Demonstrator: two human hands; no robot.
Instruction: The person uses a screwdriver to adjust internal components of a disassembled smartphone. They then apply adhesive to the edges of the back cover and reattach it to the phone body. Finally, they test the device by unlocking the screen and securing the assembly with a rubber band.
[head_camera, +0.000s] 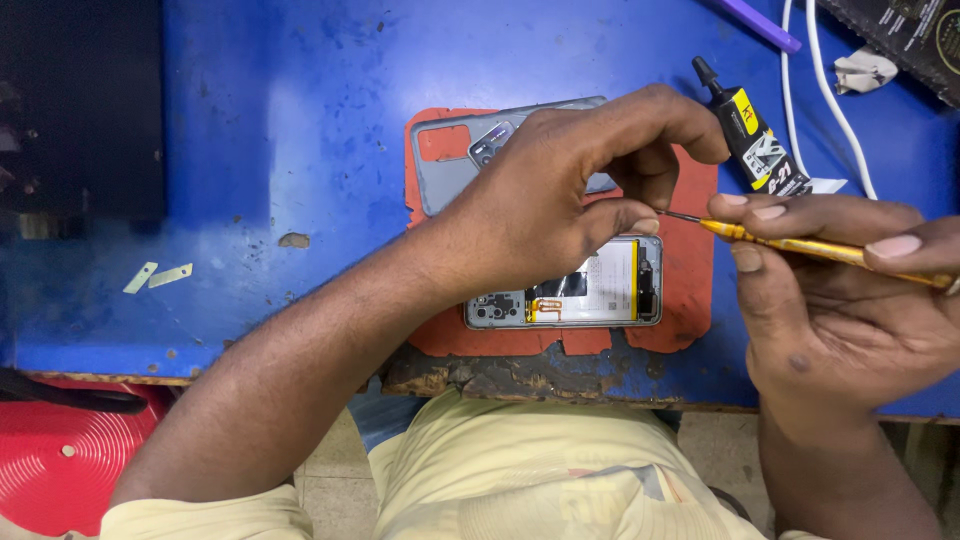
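An opened phone (600, 290) lies on a red mat (690, 300), its insides and battery showing. A grey back cover (450, 170) rests behind it on the same mat. My left hand (550, 200) hovers over the phone with thumb and fingertips pinched together at the metal tip of a thin yellow screwdriver (800, 243). My right hand (840, 300) grips that screwdriver's handle, holding it nearly level and pointing left. Whether a screw sits between the left fingertips is too small to tell.
A black and yellow glue tube (755, 140) lies behind my right hand. White cable (830, 100) and a purple tool (760, 22) lie at the back right. Two small pale strips (158, 276) lie on the blue table (250, 120) at left. A red stool (60, 460) stands below.
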